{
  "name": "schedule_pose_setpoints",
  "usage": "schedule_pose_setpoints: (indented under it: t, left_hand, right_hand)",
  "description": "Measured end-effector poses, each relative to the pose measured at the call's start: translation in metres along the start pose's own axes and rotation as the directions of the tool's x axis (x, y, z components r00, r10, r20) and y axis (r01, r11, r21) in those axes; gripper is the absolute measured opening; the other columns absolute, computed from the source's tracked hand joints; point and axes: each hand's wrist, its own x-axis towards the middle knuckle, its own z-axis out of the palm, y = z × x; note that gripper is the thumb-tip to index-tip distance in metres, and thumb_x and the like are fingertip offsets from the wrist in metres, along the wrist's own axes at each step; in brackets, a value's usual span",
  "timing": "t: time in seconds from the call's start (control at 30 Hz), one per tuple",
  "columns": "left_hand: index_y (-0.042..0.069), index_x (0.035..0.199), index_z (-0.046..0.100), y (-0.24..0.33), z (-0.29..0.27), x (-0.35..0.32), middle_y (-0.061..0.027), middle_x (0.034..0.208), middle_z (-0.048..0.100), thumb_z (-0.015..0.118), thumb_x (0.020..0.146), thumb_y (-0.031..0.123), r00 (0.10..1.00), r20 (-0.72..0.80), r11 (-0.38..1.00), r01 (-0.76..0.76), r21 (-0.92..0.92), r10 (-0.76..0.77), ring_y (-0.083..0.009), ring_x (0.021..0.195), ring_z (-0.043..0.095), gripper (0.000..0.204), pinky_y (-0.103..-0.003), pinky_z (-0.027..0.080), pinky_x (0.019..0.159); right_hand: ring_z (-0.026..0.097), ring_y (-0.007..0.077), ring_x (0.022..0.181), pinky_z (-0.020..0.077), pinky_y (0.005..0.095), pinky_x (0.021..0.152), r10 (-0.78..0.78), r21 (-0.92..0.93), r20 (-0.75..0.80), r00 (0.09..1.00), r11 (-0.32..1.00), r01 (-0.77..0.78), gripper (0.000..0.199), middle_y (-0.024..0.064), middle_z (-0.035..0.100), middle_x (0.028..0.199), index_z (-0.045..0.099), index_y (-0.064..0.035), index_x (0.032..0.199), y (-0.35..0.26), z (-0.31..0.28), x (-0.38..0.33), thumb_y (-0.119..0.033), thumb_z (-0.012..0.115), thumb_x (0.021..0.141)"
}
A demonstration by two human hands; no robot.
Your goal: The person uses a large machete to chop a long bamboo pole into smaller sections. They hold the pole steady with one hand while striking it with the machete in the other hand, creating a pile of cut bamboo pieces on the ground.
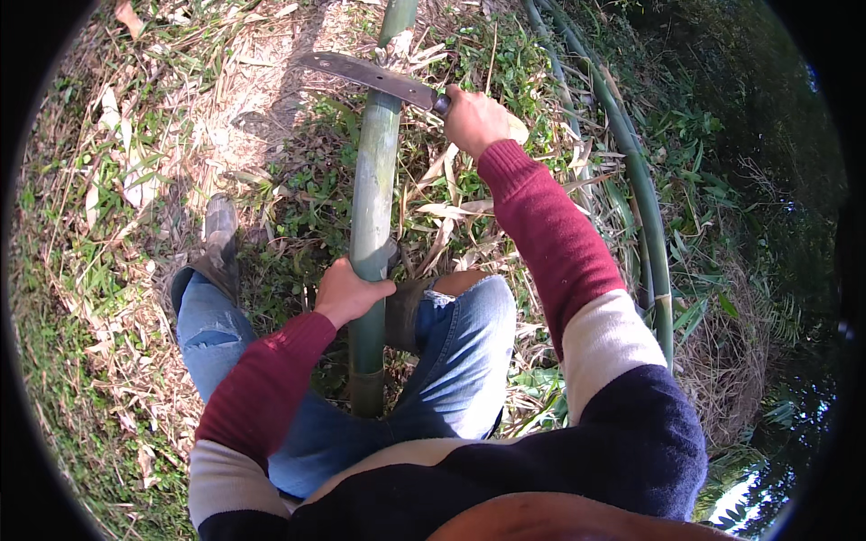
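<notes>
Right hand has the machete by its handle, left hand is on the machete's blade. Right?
Not quite: the left hand is on the bamboo pole, apart from the machete, as the head view shows. The right hand does have the machete by its handle.

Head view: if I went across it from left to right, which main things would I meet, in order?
Left boot → bamboo stalk under the blade → right hand gripping the knife handle → long green bamboo pole. The left hand overlaps the stalk, so it is left out.
</notes>
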Motion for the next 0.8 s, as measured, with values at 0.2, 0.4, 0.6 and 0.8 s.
schedule_pose_setpoints:
  t: [0.2,0.4,0.6,0.8]
  left_hand:
    - [-0.004,0.098,0.072,-0.002,-0.007,0.005,-0.0173,0.088,0.074,0.082,0.066,0.032,1.000,0.022,0.994,-0.017,-0.109,0.019,-0.0243,0.081,0.073,0.049,-0.035,0.057,0.077]
    - [-0.004,0.098,0.071,-0.005,-0.007,0.006,-0.0150,0.086,0.074,0.082,0.068,0.029,0.999,0.039,0.999,0.007,-0.034,-0.006,-0.0231,0.078,0.072,0.045,-0.035,0.056,0.073]
    - [-0.003,0.100,0.071,-0.005,-0.011,0.004,-0.0122,0.087,0.074,0.081,0.070,0.022,0.992,0.127,0.980,0.008,-0.198,0.018,-0.0180,0.076,0.071,0.041,-0.033,0.056,0.071]
    - [-0.004,0.097,0.068,-0.003,-0.015,-0.001,-0.0095,0.085,0.072,0.082,0.068,0.020,0.993,0.120,0.966,0.037,-0.254,-0.007,-0.0160,0.074,0.068,0.040,-0.033,0.055,0.070]
  right_hand:
    - [0.072,0.0321,0.076,0.0579,0.0457,0.069,-0.411,-0.017,-0.095,0.906,0.911,0.412,0.018,0.0142,0.069,0.080,0.058,-0.0097,0.108,-0.040,0.015,-0.047,-0.014,0.050,0.093]
    - [0.072,0.0301,0.068,0.0562,0.0443,0.059,0.085,0.099,-0.052,0.995,0.992,-0.080,0.019,0.0146,0.069,0.074,0.058,-0.0044,0.109,-0.001,0.005,0.007,-0.018,0.049,0.098]
    - [0.072,0.0300,0.078,0.0570,0.0438,0.068,-0.223,-0.077,-0.165,0.961,0.974,0.212,0.017,0.0116,0.068,0.081,0.062,-0.0135,0.107,0.004,0.017,-0.014,-0.018,0.052,0.095]
    - [0.072,0.0326,0.073,0.0577,0.0455,0.067,-0.115,0.179,-0.027,0.993,0.977,0.118,0.024,0.0156,0.069,0.079,0.059,-0.0082,0.114,-0.040,0.011,-0.035,-0.015,0.052,0.092]
